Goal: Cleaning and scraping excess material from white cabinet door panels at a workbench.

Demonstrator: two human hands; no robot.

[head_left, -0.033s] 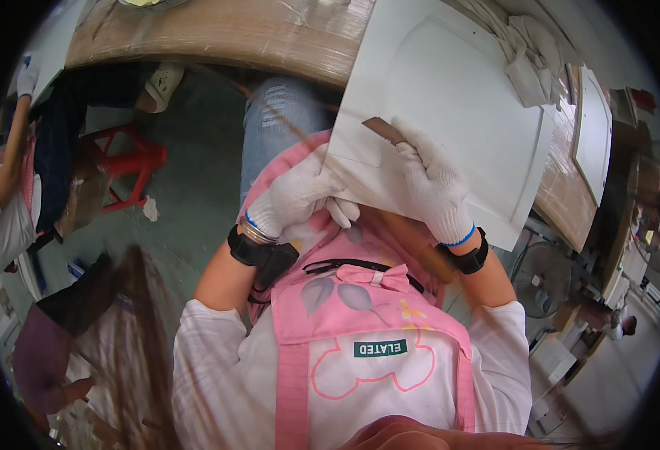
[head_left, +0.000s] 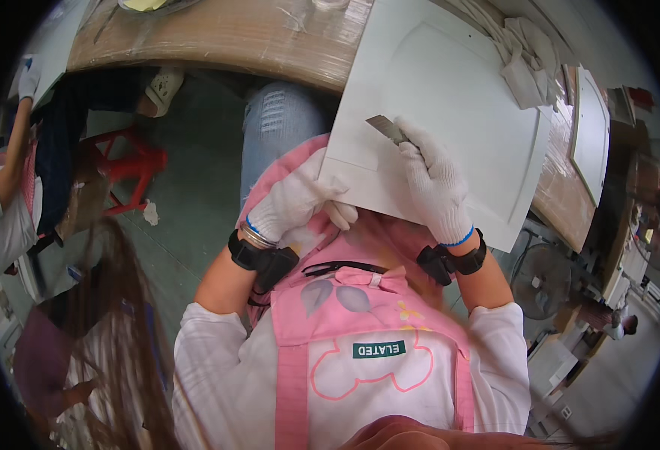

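Observation:
A white cabinet door panel (head_left: 457, 112) with a recessed centre lies slanted in front of me, its near edge over my lap. My left hand (head_left: 300, 196), in a white knit glove, is closed around the panel's near left corner, thumb on top and fingers below. My right hand (head_left: 433, 180), gloved too, is over the panel's near part. Its fingers are closed on a thin flat grey-brown scraper blade (head_left: 387, 129), which points up and left above the white surface. The lower part of the blade is hidden in the glove.
A plastic-wrapped brown table (head_left: 217, 37) runs across the front. Bunched cloth (head_left: 529, 60) lies on the panel's far right edge. Another white panel (head_left: 592, 135) is at the right, with a fan (head_left: 540, 281) below it. At left are a red stool (head_left: 131, 169) and co-workers.
The blade in my right hand has turned slightly, and its face looks greyer. Hanging hair at the lower left has swung. My left hand stays on the panel corner.

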